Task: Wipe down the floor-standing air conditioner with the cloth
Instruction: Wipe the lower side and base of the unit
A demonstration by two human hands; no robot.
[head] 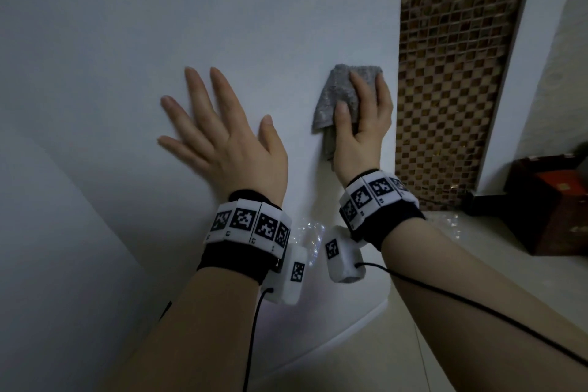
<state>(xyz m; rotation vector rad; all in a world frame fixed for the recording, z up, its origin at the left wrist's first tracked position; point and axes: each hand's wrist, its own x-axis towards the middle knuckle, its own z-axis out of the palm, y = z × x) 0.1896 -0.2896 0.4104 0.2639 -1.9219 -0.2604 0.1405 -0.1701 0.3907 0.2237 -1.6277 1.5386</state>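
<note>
You look down at the white front panel of the floor-standing air conditioner [222, 25], which fills the left and middle of the view. Your left hand [219, 140] lies flat on the panel, fingers straight and spread, holding nothing. To its right, your right hand [366, 124] grips a crumpled grey cloth [334, 99], fingers and thumb curled over it, pressing it against the panel close to the unit's right edge. A loose corner of the cloth hangs below the hand.

Both wrists carry white marker bands [251, 226] with black cables trailing toward you. Beyond the unit's right edge is a strip of brown mosaic tile [451, 73]. A dark wooden box [553, 200] sits on the pale floor [445, 344] at the far right.

This looks like the wiping step itself, midway down the front face; how much of the unit is already clean cannot be told. The next stroke calls for even pressure through the cloth while you slide it along the panel, with the flat left hand steadying the unit, and with the hanging corner gathered in so it doesn't drag
</note>
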